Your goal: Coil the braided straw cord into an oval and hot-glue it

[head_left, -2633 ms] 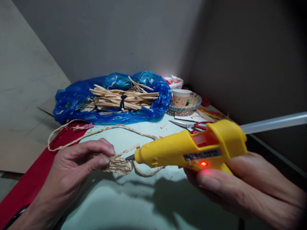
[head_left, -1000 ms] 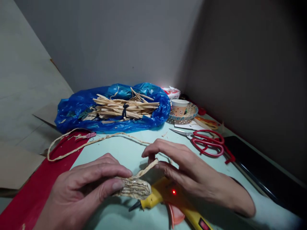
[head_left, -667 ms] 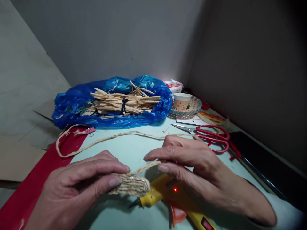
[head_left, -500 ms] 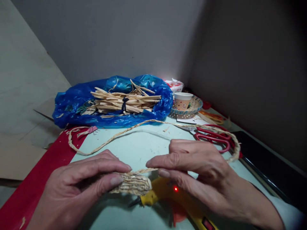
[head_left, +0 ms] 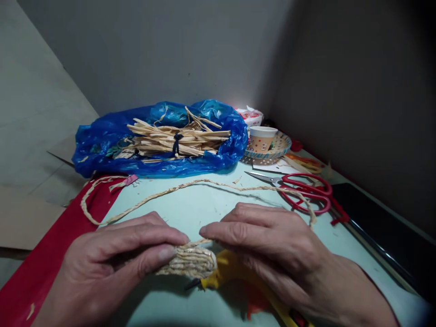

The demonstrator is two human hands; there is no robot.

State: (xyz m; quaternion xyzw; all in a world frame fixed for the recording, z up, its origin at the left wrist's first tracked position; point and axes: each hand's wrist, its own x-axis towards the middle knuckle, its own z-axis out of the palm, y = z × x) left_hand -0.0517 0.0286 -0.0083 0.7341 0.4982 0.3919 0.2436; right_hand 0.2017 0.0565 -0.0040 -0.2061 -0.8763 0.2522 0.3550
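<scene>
A small oblong coil of braided straw cord (head_left: 194, 262) is pinched between the thumb and fingers of my left hand (head_left: 112, 261). From its top edge the loose straw braid (head_left: 153, 196) passes under the fingertips of my right hand (head_left: 272, 247), which grip it just right of the coil. The braid then loops behind both hands across the table. Below the coil lies a yellow hot glue gun (head_left: 225, 270), its dark nozzle pointing left; my right hand hides part of its body. A pink binder clip (head_left: 131, 180) holds the braid's far end.
A blue plastic bag (head_left: 98, 150) with a tied bundle of straw strips (head_left: 200, 143) stands at the back. Right of it are a paper cup (head_left: 262, 138) in a woven basket (head_left: 284, 145), and red-handled scissors (head_left: 306, 179). A black flat object (head_left: 381, 231) lies at the right edge.
My right fingers have moved slightly left, closer to the coil, and my right hand has turned flatter. The loose braid's right loop has shifted left, uncovering the scissors' blades. The glue gun's red light is now hidden.
</scene>
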